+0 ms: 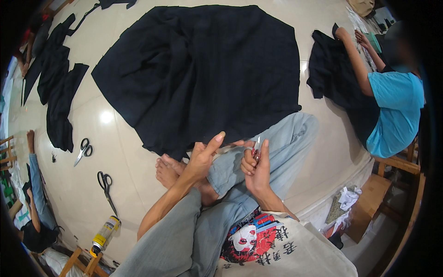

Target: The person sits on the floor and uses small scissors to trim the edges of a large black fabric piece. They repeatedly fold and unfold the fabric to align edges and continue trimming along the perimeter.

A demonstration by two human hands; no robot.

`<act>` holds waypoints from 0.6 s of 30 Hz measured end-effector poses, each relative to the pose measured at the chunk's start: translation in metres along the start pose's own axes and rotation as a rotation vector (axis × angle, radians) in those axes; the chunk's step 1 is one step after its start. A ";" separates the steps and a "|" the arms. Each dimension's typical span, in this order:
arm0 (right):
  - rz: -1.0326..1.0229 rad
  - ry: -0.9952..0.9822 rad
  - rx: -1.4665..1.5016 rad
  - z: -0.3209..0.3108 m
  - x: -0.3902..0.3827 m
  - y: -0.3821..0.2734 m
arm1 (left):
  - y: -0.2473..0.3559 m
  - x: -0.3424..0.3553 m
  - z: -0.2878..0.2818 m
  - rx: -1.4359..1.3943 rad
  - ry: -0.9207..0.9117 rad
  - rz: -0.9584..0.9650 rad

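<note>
A large black cloth [240, 69] lies spread on the floor in front of me, with folds on its left half. At its near edge is my left hand [203, 159], thumb stretched up and away from the fingers; I see no grip on the cloth. My right hand [258, 171] is closed around small red-handled thread snips [256, 151], their blades pointing up. It stays just off the cloth, over my jeans-clad leg. My bare foot [167, 171] rests beside the near cloth corner.
On the floor to my left lie silver-bladed scissors [84, 151], black scissors [106, 187] and a yellow spray can [106, 235]. Black cloth pieces [57, 92] lie farther left. At right, a person in a blue shirt [394, 106] handles black cloth [330, 69]. Wooden frames [399, 164] border the floor.
</note>
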State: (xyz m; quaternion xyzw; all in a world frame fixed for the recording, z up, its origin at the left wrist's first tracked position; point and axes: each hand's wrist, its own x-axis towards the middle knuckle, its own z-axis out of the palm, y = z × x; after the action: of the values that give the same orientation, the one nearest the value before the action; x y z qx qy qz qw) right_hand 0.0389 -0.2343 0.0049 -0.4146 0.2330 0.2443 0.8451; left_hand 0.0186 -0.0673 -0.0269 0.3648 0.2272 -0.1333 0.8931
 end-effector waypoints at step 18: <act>-0.209 0.175 -0.376 0.018 0.022 -0.007 | -0.010 0.015 -0.003 -0.052 -0.147 0.063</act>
State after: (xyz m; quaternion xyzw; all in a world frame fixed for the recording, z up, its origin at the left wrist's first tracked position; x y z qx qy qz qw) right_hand 0.0636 -0.2185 0.0064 -0.6061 0.2114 0.1575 0.7504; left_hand 0.0269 -0.0730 -0.0424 0.3375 0.1526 -0.1255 0.9203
